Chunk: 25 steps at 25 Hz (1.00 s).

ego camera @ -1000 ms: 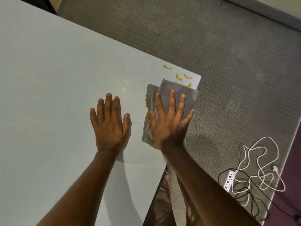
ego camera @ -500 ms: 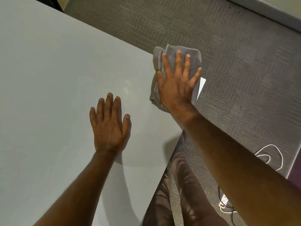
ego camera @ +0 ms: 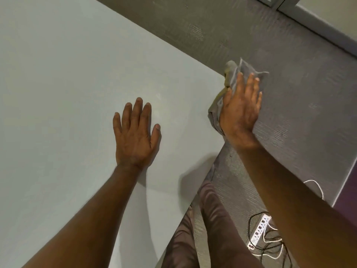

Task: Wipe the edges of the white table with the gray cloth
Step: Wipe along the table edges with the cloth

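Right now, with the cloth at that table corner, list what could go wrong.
1. The gray cloth hangs past the corner of the white table under the right hand; it could slip off onto the carpet.
2. The right hand looks mostly beyond the edge, so pressing down may find little support.
3. The power strip and cords lie on the floor beside the legs: a trip hazard.

Lighting: even, moderately bright, from overhead; soft arm shadows on the white table (ego camera: 58, 93). Right hand (ego camera: 239, 111) motion-blurred. Wide-angle bending at edges.
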Available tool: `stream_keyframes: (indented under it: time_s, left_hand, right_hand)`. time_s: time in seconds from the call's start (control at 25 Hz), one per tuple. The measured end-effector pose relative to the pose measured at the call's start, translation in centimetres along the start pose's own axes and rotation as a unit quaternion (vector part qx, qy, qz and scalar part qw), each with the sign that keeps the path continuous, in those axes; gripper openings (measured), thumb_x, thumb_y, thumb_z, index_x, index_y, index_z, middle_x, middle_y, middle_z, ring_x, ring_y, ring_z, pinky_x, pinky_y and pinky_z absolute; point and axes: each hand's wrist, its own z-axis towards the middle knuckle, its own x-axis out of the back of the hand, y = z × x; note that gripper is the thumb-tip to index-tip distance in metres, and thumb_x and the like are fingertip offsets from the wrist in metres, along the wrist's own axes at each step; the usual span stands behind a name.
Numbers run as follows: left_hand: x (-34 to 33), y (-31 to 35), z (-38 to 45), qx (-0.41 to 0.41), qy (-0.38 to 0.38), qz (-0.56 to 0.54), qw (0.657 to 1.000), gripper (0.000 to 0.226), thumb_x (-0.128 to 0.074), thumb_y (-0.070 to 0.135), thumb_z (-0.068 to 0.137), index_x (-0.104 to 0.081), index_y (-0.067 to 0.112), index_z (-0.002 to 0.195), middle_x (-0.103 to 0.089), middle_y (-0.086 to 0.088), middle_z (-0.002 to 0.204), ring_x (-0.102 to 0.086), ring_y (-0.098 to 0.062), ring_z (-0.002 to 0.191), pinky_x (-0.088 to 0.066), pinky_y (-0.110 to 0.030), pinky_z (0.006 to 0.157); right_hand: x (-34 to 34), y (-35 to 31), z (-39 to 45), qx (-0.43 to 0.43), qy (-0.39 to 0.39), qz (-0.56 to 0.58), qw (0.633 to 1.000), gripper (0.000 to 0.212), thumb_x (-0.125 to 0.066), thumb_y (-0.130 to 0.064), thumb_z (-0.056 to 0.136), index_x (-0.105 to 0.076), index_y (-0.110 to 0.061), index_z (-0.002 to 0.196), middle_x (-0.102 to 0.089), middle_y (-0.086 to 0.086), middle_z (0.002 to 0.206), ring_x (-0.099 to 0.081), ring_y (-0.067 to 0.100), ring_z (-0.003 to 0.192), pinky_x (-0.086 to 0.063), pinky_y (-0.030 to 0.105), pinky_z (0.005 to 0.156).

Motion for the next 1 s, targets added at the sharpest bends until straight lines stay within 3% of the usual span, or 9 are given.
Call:
stream_keyframes:
  time_s: [0.12,0.28,0.36,0.48,0.64,0.8,1.0]
  left_hand:
    - [0.1,0.1,0.0,0.001,-0.003,0.004,1.0,0.063,-0.033,0.047,0.107,-0.03,0.019,0.164,-0.023,-0.004,0.174,-0.021,-0.03,0.161,-0.015,-0.056,0.129]
    - [0.6,0.4,0.0,0.0,-0.009,0.004,1.0,0.063,-0.031,0.047,0.107,-0.03,0.019,0.164,-0.024,-0.005,0.174,-0.022,-0.031,0.161,-0.016,-0.056,0.129]
    - [0.8,0.3,0.2,0.001,-0.014,-0.006,1.0,0.063,-0.028,0.046,0.107,-0.032,0.018,0.163,-0.025,-0.006,0.173,-0.023,-0.032,0.16,-0.017,-0.057,0.129]
    - [0.8,0.1,0.3,0.002,-0.014,-0.014,1.0,0.06,-0.023,0.038,0.108,-0.035,0.015,0.162,-0.027,-0.007,0.173,-0.024,-0.031,0.16,-0.02,-0.058,0.128]
    - [0.8,0.3,0.6,0.026,-0.017,0.005,1.0,0.062,-0.024,0.036,0.106,-0.029,0.015,0.164,-0.022,-0.008,0.174,-0.021,-0.029,0.162,-0.019,-0.057,0.13]
    - [0.5,0.0,0.4,0.023,-0.033,0.009,0.999,0.065,-0.023,0.043,0.106,-0.021,0.018,0.166,-0.014,-0.005,0.176,-0.014,-0.027,0.163,-0.013,-0.054,0.132]
    - [0.3,-0.1,0.4,0.025,-0.034,-0.009,0.999,0.064,-0.026,0.044,0.108,-0.022,0.019,0.166,-0.015,-0.003,0.176,-0.013,-0.026,0.163,-0.013,-0.055,0.131]
  right_hand:
    - [0.3,-1.4,-4.3,0.034,-0.013,-0.028,0.999,0.062,-0.032,-0.036,0.108,-0.021,-0.014,0.165,-0.017,0.017,0.173,-0.014,0.033,0.161,-0.019,0.054,0.13]
    - [-0.1,-2.3,-14.8,0.13,-0.021,-0.006,0.991,0.053,-0.034,-0.031,0.111,-0.035,-0.011,0.161,-0.031,0.02,0.167,-0.029,0.035,0.157,-0.03,0.055,0.125]
    - [-0.2,-3.0,-18.3,0.183,-0.053,-0.029,0.981,0.058,-0.05,-0.031,0.105,-0.04,-0.011,0.157,-0.037,0.02,0.164,-0.036,0.034,0.154,-0.031,0.055,0.124]
    - [-0.2,-4.2,-16.6,0.265,-0.064,-0.021,0.962,0.066,-0.056,-0.037,0.101,-0.038,-0.014,0.16,-0.032,0.02,0.166,-0.031,0.036,0.156,-0.028,0.057,0.125]
    - [-0.2,-6.2,-9.6,0.338,-0.058,-0.023,0.939,0.062,-0.032,-0.041,0.11,-0.021,-0.018,0.166,-0.017,0.018,0.173,-0.015,0.034,0.161,-0.021,0.058,0.127]
    - [-0.7,-7.3,-4.0,0.342,-0.051,-0.045,0.937,0.064,-0.027,-0.045,0.109,-0.014,-0.02,0.167,-0.01,0.014,0.175,-0.008,0.031,0.163,-0.013,0.055,0.13]
    - [-0.2,-2.7,0.8,0.226,-0.022,-0.035,0.973,0.062,-0.027,-0.04,0.11,-0.016,-0.019,0.167,-0.014,0.015,0.175,-0.011,0.031,0.162,-0.015,0.054,0.13]
